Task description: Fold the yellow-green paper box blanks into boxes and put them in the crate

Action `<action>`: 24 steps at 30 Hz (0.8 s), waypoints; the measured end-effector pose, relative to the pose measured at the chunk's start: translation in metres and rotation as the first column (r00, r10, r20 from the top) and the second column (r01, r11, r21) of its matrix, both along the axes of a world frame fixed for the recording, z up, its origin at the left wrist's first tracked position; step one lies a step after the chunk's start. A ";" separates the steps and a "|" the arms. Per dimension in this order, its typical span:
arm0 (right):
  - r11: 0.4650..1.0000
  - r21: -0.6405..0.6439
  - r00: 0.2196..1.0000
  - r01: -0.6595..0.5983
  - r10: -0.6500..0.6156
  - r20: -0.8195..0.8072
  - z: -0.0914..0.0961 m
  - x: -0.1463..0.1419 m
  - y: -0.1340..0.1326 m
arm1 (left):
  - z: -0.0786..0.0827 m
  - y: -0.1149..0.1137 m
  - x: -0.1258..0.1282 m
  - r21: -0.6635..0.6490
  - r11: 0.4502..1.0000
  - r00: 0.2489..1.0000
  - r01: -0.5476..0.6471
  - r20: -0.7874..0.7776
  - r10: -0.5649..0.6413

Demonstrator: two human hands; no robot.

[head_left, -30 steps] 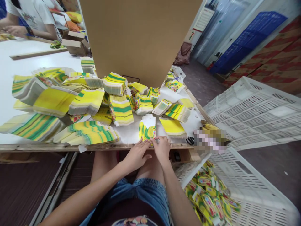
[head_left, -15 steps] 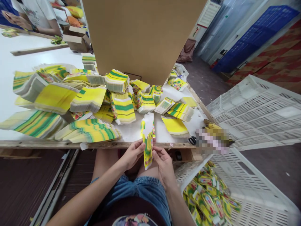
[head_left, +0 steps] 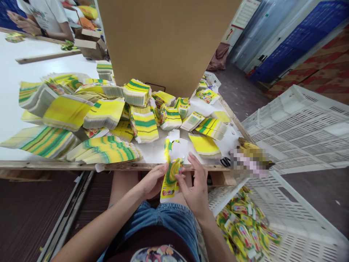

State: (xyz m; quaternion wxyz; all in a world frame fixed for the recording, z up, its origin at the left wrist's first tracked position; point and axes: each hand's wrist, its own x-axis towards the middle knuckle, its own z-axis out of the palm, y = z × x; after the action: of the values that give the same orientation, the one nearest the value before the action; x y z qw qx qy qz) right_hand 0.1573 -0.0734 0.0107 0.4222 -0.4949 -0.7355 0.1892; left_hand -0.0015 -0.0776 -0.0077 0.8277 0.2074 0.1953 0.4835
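A flat yellow and green printed carton [head_left: 171, 177] stands upright between my two hands over my lap, just below the table's wooden front edge [head_left: 81, 166]. My left hand [head_left: 152, 180] pinches its left side with closed fingers. On the carton's right side my right hand [head_left: 195, 185] touches it with thumb and forefinger, the other fingers spread upward. A small stack of the same flat cartons [head_left: 174, 145] lies on the white table right above my hands.
Several piles of flat yellow-green cartons [head_left: 103, 113] cover the table. A tall brown cardboard sheet [head_left: 166, 40] stands behind them. Scissors [head_left: 225, 161] lie at the table's right corner. A white crate [head_left: 283, 214] at my right holds folded cartons [head_left: 240, 229]. Another person [head_left: 40, 18] sits far left.
One carton was picked off the small stack at the table edge and brought down over my lap; it has since been partly opened, and my right fingers have spread.
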 end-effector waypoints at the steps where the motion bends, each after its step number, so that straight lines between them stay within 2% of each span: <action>1: 0.997 0.002 0.996 -0.078 0.078 0.051 0.005 0.001 0.002 | 0.002 0.000 0.000 -0.021 0.999 0.999 0.028 0.019 -0.028; 3: 0.981 -0.054 0.980 -0.186 0.189 0.063 0.012 0.002 0.004 | 0.005 -0.002 -0.002 -0.063 0.996 0.997 0.068 0.042 -0.066; 5: 0.963 -0.146 0.973 -0.225 0.216 -0.077 0.014 0.003 0.007 | 0.005 -0.004 -0.004 -0.083 0.991 0.994 0.102 0.031 -0.100; 7: 0.922 -0.269 0.930 -0.278 0.188 -0.315 0.013 0.005 0.010 | 0.005 -0.006 -0.006 -0.069 0.989 0.991 0.133 -0.001 -0.133; 9: 0.877 -0.339 0.844 -0.340 0.126 -0.521 0.011 0.006 0.012 | 0.005 -0.008 -0.006 -0.044 0.989 0.989 0.142 -0.038 -0.143; 11: 0.896 -0.315 0.781 -0.314 0.054 -0.623 0.007 0.005 0.011 | 0.005 -0.008 -0.004 -0.032 0.993 0.990 0.114 -0.078 -0.116; 13: 0.944 -0.280 0.783 -0.177 -0.038 -0.621 0.001 0.000 0.007 | 0.004 -0.005 0.001 -0.016 1.000 0.990 0.026 -0.137 -0.028; 16: 0.947 -0.318 0.872 -0.047 -0.116 -0.475 -0.011 -0.007 -0.004 | 0.002 0.000 0.011 0.045 0.987 0.949 -0.156 -0.270 0.163; 20: 0.917 -0.398 0.947 0.002 -0.129 -0.293 -0.028 -0.007 -0.011 | -0.002 -0.001 0.019 0.198 0.947 0.828 -0.255 -0.461 0.319; 22: 0.905 -0.426 0.945 -0.007 -0.134 -0.299 -0.030 -0.005 -0.010 | -0.003 -0.004 0.018 0.276 0.923 0.756 -0.267 -0.534 0.378; 24: 0.895 -0.441 0.909 -0.073 -0.122 -0.399 -0.027 -0.002 -0.006 | -0.002 -0.006 0.013 0.321 0.914 0.720 -0.249 -0.569 0.396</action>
State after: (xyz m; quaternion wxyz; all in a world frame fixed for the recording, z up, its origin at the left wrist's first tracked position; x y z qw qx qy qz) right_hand 0.1554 -0.0795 -0.0167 0.4466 -0.5360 -0.5589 0.4483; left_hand 0.0120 -0.0834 -0.0101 0.5898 0.4085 0.4356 0.5436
